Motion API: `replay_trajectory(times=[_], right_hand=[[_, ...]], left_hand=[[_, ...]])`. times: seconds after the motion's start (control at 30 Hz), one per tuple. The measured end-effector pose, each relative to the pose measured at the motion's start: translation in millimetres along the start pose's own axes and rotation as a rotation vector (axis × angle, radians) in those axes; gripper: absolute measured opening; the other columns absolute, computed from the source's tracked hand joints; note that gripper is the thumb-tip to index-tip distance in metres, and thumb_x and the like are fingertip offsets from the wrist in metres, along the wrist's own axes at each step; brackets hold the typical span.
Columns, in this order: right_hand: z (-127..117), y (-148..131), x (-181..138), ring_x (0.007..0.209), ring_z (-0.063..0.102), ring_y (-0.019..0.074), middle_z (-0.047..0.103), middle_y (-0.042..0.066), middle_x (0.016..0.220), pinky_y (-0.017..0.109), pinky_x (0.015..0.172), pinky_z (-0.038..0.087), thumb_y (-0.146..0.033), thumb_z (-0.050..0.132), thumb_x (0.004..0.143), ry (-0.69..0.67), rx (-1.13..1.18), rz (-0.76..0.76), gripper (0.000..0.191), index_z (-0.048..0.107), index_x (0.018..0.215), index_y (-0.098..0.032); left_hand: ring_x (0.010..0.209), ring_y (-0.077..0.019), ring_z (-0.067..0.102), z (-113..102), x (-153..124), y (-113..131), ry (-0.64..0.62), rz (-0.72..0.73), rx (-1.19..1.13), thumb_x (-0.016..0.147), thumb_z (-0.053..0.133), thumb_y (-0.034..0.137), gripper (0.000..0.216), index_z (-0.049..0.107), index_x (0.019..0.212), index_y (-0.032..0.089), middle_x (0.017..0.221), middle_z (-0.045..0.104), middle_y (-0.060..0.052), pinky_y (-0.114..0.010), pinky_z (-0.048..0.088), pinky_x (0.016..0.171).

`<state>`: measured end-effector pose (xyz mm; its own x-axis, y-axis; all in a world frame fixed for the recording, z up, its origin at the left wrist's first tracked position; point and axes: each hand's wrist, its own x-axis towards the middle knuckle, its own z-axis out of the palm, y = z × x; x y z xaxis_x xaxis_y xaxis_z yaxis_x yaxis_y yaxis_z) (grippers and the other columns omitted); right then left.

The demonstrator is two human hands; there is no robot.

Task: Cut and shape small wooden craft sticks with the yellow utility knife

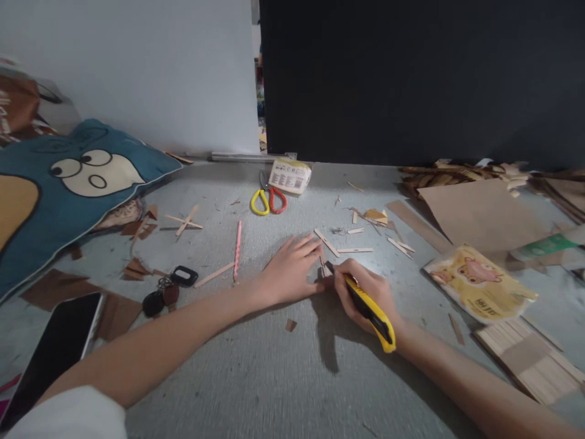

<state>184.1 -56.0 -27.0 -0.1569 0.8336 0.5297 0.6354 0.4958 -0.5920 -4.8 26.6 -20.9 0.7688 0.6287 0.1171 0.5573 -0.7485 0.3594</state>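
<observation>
A yellow and black utility knife [372, 314] is wrapped in the fingers of my right hand [363, 286]. Its tip points away and to the left, at a small wooden craft stick [324, 263] lying on the table. My left hand [292, 268] is low on the table and steadies that stick with its fingertips and thumb; the fingers partly hide it. Just beyond the hands are cut craft stick pieces [326, 242]. Left of my left hand lie a pink twisted stick [237, 250] and a longer craft stick [213, 275].
Scissors [269, 201] and a small packet [290, 175] lie ahead. Keys with a black fob [183, 276], a phone [59, 341] and a blue cushion [91, 177] are left. On the right are a yellow packet [479, 283], bundled craft sticks [532, 356] and cardboard [473, 213].
</observation>
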Motion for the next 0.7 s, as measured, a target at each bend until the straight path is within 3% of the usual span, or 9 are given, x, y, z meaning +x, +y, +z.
replay_trajectory(times=[0.13,0.27,0.43,0.57,0.7], right_hand=[[-1,-1,-2,0.058,0.063,0.0162,0.068,0.000,0.072,0.027,0.057,0.050,-0.021,0.054,0.098,0.169,-0.066,0.067,0.006,0.057,0.100,-0.026],[0,4,-1,0.057,0.064,0.0157,0.070,0.000,0.075,0.027,0.056,0.050,-0.027,0.056,0.100,0.187,-0.068,0.113,0.004,0.059,0.099,-0.025],[0,9,0,0.059,0.066,0.0157,0.071,0.001,0.077,0.027,0.058,0.052,-0.031,0.056,0.103,0.193,-0.032,0.144,0.009,0.061,0.100,-0.024],[-2,9,1,0.061,0.068,0.0174,0.072,0.002,0.076,0.027,0.057,0.052,-0.037,0.056,0.103,0.259,-0.017,0.163,0.015,0.064,0.099,-0.024],[-8,7,5,0.061,0.068,0.0179,0.071,0.003,0.074,0.028,0.056,0.052,-0.042,0.056,0.103,0.317,0.026,0.182,0.021,0.064,0.096,-0.024]], left_hand=[[0.147,-0.0345,0.044,3,0,-1,0.107,-0.039,-0.117,0.083,0.076,0.057,0.072,0.056,0.140,0.017,0.149,0.057,-0.018,-0.053,0.035,0.122],[0.125,-0.0307,0.055,3,-1,-3,0.145,-0.074,-0.180,0.086,0.077,0.049,0.043,0.060,0.114,0.020,0.126,0.062,-0.012,-0.048,0.049,0.104],[0.119,-0.0256,0.054,-2,-2,-6,0.144,-0.098,-0.214,0.095,0.070,0.030,0.020,0.062,0.110,0.020,0.117,0.062,-0.007,-0.042,0.047,0.103],[0.120,-0.0257,0.054,-4,-2,0,0.111,0.018,-0.192,0.102,0.059,0.034,0.018,0.067,0.114,0.023,0.117,0.065,-0.007,-0.044,0.044,0.106],[0.118,-0.0272,0.055,0,0,12,0.024,0.143,-0.121,0.099,0.063,0.031,0.014,0.071,0.109,0.025,0.118,0.066,-0.007,-0.045,0.043,0.102]])
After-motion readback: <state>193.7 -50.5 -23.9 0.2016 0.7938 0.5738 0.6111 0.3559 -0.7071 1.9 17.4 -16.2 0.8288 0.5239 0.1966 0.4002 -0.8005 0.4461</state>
